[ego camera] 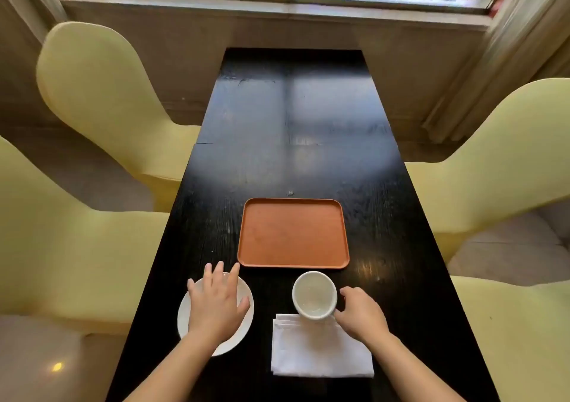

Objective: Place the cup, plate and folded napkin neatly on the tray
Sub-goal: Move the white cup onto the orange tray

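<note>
Napkin [320, 347], white and folded square, lies nearest on the dark table [385, 216], just this side of the tray [293, 233]. Resting partly on the napkin's far edge is the white cup [314, 294], empty, close before the tray's near rim. The right hand [361, 313] curls around the cup's right side, fingers bent against its wall. Left of the cup, near the tray's near-left corner, sits the white plate [243, 306]; the left hand [216, 303] is spread flat over it, fingers splayed, gripping nothing. Beyond them the orange tray lies bare. Pale yellow chairs [101, 93] flank the table.
</note>
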